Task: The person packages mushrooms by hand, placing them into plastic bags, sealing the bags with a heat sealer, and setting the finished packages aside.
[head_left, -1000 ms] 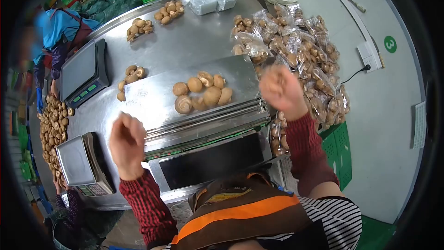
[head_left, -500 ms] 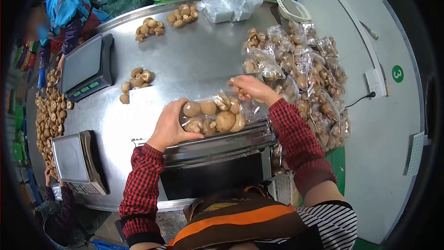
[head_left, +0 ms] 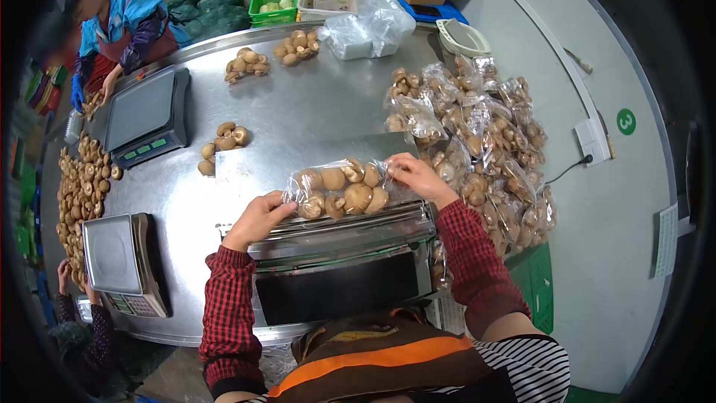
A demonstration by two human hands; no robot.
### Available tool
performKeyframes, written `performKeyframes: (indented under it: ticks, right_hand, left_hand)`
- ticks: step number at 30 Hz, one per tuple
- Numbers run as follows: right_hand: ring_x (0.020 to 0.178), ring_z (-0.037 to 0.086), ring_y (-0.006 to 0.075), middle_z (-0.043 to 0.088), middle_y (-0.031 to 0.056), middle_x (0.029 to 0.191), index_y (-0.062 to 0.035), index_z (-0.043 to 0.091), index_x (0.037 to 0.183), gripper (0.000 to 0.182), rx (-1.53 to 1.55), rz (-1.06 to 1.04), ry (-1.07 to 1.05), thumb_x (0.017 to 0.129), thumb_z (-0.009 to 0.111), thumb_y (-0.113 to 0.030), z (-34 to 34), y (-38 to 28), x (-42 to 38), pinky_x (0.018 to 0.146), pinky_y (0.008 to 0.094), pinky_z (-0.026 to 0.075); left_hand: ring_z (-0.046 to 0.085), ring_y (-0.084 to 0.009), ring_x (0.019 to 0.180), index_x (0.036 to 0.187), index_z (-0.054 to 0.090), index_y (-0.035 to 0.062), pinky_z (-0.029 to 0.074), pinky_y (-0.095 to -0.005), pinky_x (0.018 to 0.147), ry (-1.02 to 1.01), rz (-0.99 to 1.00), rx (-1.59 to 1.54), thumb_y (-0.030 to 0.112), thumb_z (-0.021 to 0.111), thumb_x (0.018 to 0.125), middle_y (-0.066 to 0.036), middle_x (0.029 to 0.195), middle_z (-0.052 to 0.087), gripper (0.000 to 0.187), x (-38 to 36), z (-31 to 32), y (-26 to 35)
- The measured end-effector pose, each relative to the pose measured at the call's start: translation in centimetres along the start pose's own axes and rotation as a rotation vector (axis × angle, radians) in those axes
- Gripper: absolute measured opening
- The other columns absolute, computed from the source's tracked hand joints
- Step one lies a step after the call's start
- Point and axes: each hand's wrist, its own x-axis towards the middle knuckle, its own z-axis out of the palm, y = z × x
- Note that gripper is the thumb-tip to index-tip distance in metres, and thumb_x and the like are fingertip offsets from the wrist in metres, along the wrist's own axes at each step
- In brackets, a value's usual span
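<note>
Wrapped mushrooms (head_left: pixel 344 189), one pack, in clear film, above the front edge of the metal plate (head_left: pixel 280 157) on the bench (head_left: pixel 321 97); left hand (head_left: pixel 259 219) and right hand (head_left: pixel 420 178), apart, each pinching film at its own end; bagged mushrooms (head_left: pixel 488 149), one heap, beyond the right hand

8 brown mushrooms (head_left: pixel 358 198) in 2 rows, within clear film (head_left: pixel 291 191), over metal plate (head_left: pixel 250 172)
</note>
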Motion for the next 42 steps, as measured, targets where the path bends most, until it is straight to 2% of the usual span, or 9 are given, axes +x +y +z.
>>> performKeyframes:
  ticks: [2, 12, 20, 25, 28, 32, 35, 38, 42]
  right_hand:
    - [0.094, 0.063, 0.0181, 0.056, 0.0083, 0.108, -0.0016, 0.055, 0.111, 0.032, 0.627, 0.260, 0.046, 0.100, 0.052, -0.031, 1.7, -1.7, -1.2, 0.072, 0.0273, 0.053]
    - [0.090, 0.067, 0.0221, 0.063, 0.0135, 0.105, -0.0043, 0.045, 0.115, 0.032, 0.951, 0.513, -0.043, 0.103, 0.042, -0.034, 4.7, -6.3, -18.0, 0.061, 0.0332, 0.060]
    - [0.059, 0.059, 0.0264, 0.056, 0.0161, 0.066, 0.0020, 0.053, 0.083, 0.031, 0.214, 0.376, 0.762, 0.099, 0.053, -0.025, 15.3, -1.3, -25.0, 0.056, 0.0403, 0.043]
    - [0.069, 0.058, 0.0434, 0.058, 0.0244, 0.072, 0.0008, 0.057, 0.082, 0.029, -0.038, 0.452, 1.070, 0.097, 0.055, -0.024, 18.5, 6.7, -31.4, 0.058, 0.0441, 0.045]
    - [0.071, 0.061, 0.0399, 0.060, 0.0227, 0.074, 0.0002, 0.057, 0.085, 0.027, 0.057, 0.521, 1.230, 0.097, 0.056, -0.024, 21.5, 9.2, -29.1, 0.061, 0.0430, 0.046]
    - [0.100, 0.061, 0.0233, 0.065, 0.0132, 0.100, -0.0002, 0.061, 0.113, 0.033, 1.634, 0.124, 0.877, 0.101, 0.048, -0.028, 22.4, 2.6, -28.9, 0.085, 0.0375, 0.046]
    - [0.107, 0.059, 0.0225, 0.063, 0.0106, 0.113, 0.0002, 0.057, 0.124, 0.036, -0.234, -0.008, 0.852, 0.100, 0.049, -0.025, 19.3, -4.4, -29.8, 0.093, 0.0367, 0.045]
    - [0.109, 0.060, 0.0245, 0.062, 0.0101, 0.118, -0.0007, 0.055, 0.128, 0.039, 1.188, 0.252, -0.159, 0.095, 0.058, -0.022, 17.6, -8.0, -30.5, 0.098, 0.0343, 0.043]
    - [0.113, 0.059, 0.0234, 0.059, 0.0152, 0.123, 0.0005, 0.058, 0.119, 0.036, 1.479, 0.331, 0.244, 0.097, 0.057, -0.028, 16.8, -5.6, -33.2, 0.101, 0.0363, 0.045]
  left_hand:
    - [0.052, -0.0113, 0.070, 0.095, 0.067, -0.0033, 0.046, -0.0300, 0.068, 0.038, 0.121, -0.005, 0.025, 0.060, 0.096, -0.005, 0.073, 0.061, 0.029, -0.2, 0.9, -0.2]
    - [0.044, -0.0072, 0.043, 0.073, 0.059, -0.0004, 0.033, -0.0267, 0.042, 0.240, -0.326, -0.173, 0.028, 0.054, 0.099, -0.001, 0.054, 0.050, 0.039, -11.1, 7.0, 4.2]
    - [0.039, -0.0117, 0.060, 0.073, 0.048, -0.0024, 0.036, -0.0332, 0.054, 0.288, -0.091, 0.025, 0.021, 0.053, 0.100, -0.009, 0.060, 0.040, 0.037, -14.1, 13.8, 0.1]
    - [0.054, -0.0381, 0.057, 0.071, 0.055, 0.0014, 0.041, -0.0446, 0.050, 0.346, 0.296, 0.678, 0.016, 0.067, 0.090, -0.016, 0.067, 0.056, 0.027, -11.8, 15.1, -4.1]
    - [0.059, -0.0322, 0.064, 0.071, 0.056, 0.0057, 0.046, -0.0416, 0.056, 0.361, 0.536, 0.811, 0.017, 0.070, 0.086, -0.012, 0.069, 0.057, 0.024, -8.6, 17.9, -3.6]
    - [0.056, -0.0214, 0.061, 0.074, 0.056, 0.0073, 0.044, -0.0372, 0.055, 0.003, 0.307, 0.255, 0.003, 0.058, 0.086, -0.009, 0.067, 0.052, 0.012, -8.1, 21.8, -3.1]
    - [0.055, -0.0190, 0.069, 0.081, 0.058, 0.0062, 0.044, -0.0338, 0.060, -0.224, -0.169, -0.879, 0.002, 0.058, 0.082, -0.002, 0.075, 0.055, 0.005, -11.6, 22.7, -0.2]
    - [0.055, -0.0195, 0.087, 0.109, 0.060, 0.0031, 0.047, -0.0321, 0.069, -0.610, 0.276, -0.827, 0.022, 0.059, 0.089, -0.006, 0.097, 0.058, 0.027, -12.8, 21.4, 3.5]
    - [0.051, -0.0207, 0.104, 0.132, 0.052, 0.0044, 0.047, -0.0323, 0.077, -0.900, -0.056, -0.952, 0.034, 0.057, 0.093, -0.013, 0.118, 0.052, 0.049, -15.6, 17.7, 9.0]
